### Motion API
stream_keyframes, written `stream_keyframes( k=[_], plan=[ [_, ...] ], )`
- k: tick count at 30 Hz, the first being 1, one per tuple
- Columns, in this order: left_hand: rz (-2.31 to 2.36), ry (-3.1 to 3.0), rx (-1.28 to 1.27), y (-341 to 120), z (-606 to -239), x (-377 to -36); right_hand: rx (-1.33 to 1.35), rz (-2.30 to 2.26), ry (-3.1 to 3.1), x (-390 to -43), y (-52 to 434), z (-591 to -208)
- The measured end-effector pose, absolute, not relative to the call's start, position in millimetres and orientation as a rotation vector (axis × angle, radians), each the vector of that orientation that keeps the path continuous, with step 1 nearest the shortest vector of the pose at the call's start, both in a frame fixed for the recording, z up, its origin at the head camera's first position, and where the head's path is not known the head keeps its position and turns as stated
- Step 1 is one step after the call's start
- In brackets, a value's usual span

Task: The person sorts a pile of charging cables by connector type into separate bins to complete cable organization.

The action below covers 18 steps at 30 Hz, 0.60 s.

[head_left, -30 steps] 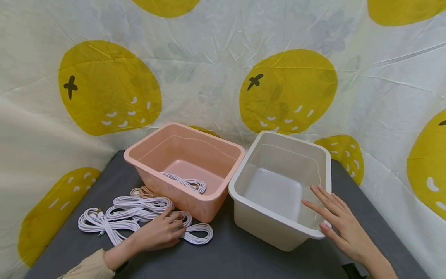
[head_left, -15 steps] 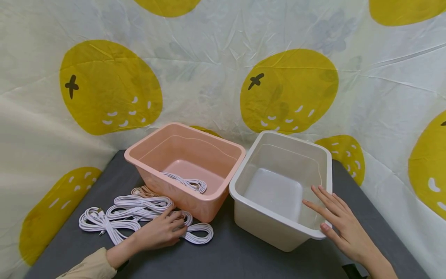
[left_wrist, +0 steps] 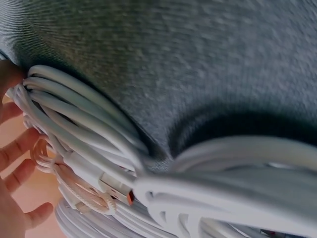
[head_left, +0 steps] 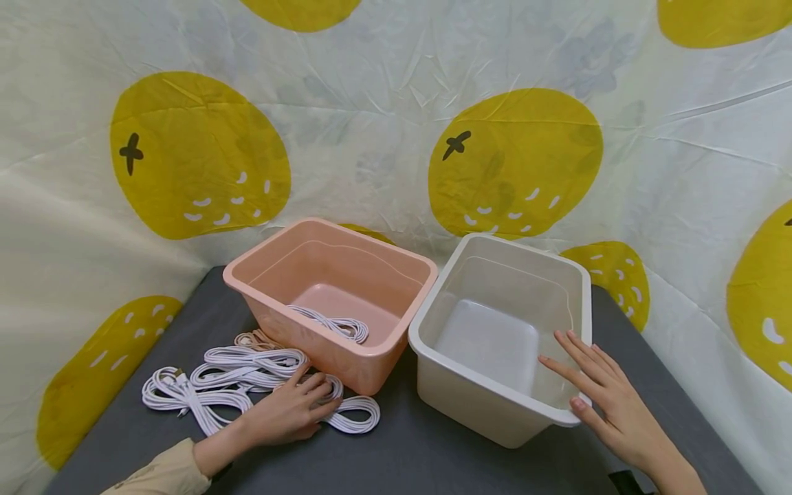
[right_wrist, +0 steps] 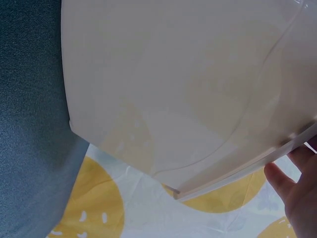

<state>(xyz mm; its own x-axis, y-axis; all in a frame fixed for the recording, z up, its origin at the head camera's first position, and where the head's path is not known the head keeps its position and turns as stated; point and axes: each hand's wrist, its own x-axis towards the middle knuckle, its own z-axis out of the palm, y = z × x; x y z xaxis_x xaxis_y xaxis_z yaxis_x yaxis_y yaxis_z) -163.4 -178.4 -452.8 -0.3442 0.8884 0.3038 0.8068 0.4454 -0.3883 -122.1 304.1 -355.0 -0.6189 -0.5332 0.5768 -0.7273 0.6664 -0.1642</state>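
Observation:
A pink plastic basin [head_left: 328, 247] stands at the back left, with one coiled white cable [head_left: 340, 326] inside. In front of it, several bundled white cables [head_left: 247, 368] lie on the dark table. My left hand [head_left: 287, 412] rests on the bundles nearest the basin, its fingers loosely bent over them; the left wrist view has its spread fingers [left_wrist: 20, 148] beside a white cable bundle [left_wrist: 84, 114]. My right hand [head_left: 609, 399] rests at the right front rim of the beige basin [head_left: 489, 385], with long fingers reaching over its inside and the thumb near the front corner.
A beige braided cable [head_left: 254, 340] lies against the pink basin's base. The two basins stand side by side, their rims close together. Behind them hangs a white curtain [head_left: 371, 158] with yellow fruit prints. The dark tabletop [head_left: 433, 467] reaches to the front.
The whole head view has shifted very slightly. Both hands stay in place, and the cables and basins have not moved.

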Motion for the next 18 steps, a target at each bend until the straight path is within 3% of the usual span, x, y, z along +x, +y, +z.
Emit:
stream_keyframes(
  k=[18],
  plan=[
    [0.166, -2.241, -1.444, -173.8, -451.5, -161.9, 0.981, 0.529, -2.386, -122.1, 304.1, -355.1]
  ],
)
